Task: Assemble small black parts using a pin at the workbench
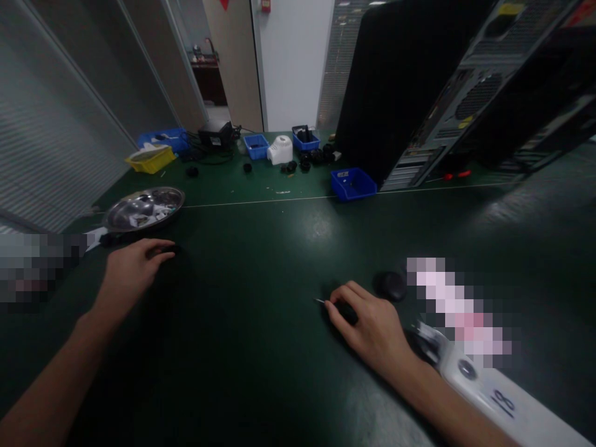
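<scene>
On the left of the green table, my left hand (pixel 133 267) is closed in a pinch on a small black part (pixel 170 249); the fingers hide most of it. Nearer the middle, my right hand (pixel 372 313) curls around a thin metal-tipped tool (pixel 319 300). Its pale tip points left, past the thumb and forefinger. Something dark shows under the palm, and I cannot make out its shape. Just beyond the right knuckles lies a round black object (pixel 392 285). Beside the right forearm is a white device (pixel 503 391) marked 18.
A steel bowl (pixel 172 197) with scraps stands beyond my left hand. A yellow bin (pixel 151 161), a blue bin (pixel 354 185), a white plastic housing (pixel 280 151) and small black parts sit farther back. Large black computer cases (pixel 400 87) rise at the back right.
</scene>
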`<state>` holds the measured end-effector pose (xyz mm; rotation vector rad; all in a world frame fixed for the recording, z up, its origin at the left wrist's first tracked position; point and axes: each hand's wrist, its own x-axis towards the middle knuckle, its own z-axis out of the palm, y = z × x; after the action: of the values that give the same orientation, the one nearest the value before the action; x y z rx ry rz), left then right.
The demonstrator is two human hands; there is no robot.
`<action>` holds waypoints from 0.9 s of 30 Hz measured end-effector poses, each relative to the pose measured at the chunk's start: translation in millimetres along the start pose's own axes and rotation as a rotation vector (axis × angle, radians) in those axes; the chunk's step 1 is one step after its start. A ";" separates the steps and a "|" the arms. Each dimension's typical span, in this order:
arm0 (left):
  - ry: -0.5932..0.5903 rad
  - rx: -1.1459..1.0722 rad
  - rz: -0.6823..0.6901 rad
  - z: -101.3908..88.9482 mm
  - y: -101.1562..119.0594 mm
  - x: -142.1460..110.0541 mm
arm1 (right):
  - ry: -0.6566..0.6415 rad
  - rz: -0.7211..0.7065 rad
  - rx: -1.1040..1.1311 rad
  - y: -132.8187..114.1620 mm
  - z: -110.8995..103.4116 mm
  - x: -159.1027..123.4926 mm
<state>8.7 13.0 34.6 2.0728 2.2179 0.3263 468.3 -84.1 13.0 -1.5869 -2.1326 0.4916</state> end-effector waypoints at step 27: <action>0.164 0.183 0.164 13.4 12.2 -17.3 | 0.001 -0.002 -0.011 1.2 2.2 0.2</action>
<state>24.7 -2.2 22.8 2.4139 2.2476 0.3276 468.1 -83.6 10.6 -1.5907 -2.1393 0.4784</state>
